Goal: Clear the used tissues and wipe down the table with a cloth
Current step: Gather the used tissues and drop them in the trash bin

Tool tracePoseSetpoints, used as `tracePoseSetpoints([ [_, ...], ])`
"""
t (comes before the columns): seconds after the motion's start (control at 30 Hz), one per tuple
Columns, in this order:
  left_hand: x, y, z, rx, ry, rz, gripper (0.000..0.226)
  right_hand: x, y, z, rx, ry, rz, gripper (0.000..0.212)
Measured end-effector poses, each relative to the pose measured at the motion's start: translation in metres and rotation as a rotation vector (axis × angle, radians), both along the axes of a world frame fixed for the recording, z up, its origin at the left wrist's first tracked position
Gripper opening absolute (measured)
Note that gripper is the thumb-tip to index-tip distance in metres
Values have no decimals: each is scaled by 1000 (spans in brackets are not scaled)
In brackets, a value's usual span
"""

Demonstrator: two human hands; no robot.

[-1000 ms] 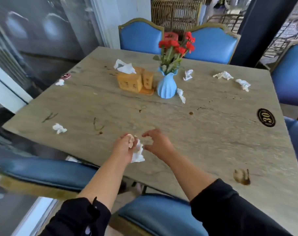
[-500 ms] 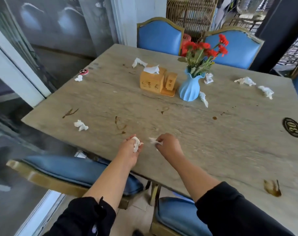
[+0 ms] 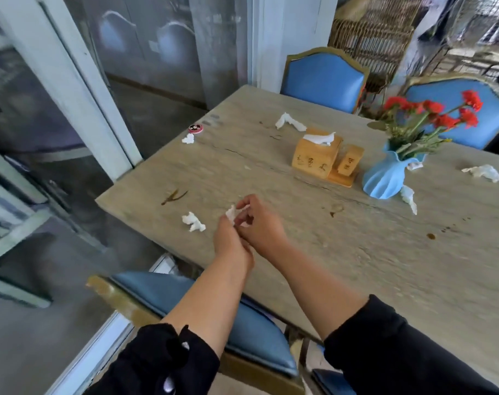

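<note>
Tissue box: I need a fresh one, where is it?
Head view, far middle of the table: the wooden tissue box stands left of the blue vase.

Cafe dining area: stone table (image 3: 314, 252), tissue box (image 3: 316, 155), flower vase (image 3: 385, 178).

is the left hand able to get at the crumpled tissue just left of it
Probably yes. The crumpled tissue lies on bare table close beside the left hand, with nothing between. That hand already holds a tissue wad, though.
</note>
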State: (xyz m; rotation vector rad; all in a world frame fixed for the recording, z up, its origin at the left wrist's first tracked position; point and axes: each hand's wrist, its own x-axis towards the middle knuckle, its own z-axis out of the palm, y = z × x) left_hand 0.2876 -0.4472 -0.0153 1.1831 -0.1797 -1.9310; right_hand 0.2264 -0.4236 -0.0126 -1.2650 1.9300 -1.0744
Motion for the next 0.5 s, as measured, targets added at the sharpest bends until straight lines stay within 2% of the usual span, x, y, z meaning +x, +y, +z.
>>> tracePoseSetpoints([
  [0.1, 29, -47, 11, 5, -145, -4, 20, 22, -35, -3, -54, -144, -75, 22],
  [0.17, 51, -74, 17, -19, -210, -59, 13, 31, -52, -11, -55, -154, -127, 17],
  [0.27, 90, -123, 21, -38, -196, -122, 23, 56, -90, -32, 69, 41, -99, 23],
  [0.43, 124, -176, 1, 39, -97, -155, 19, 83, -131, -67, 408, 372, 110, 43],
  [0.5, 129, -190, -6, 69, -85, -195, 16, 89, -138, -77, 471, 432, 141, 52],
])
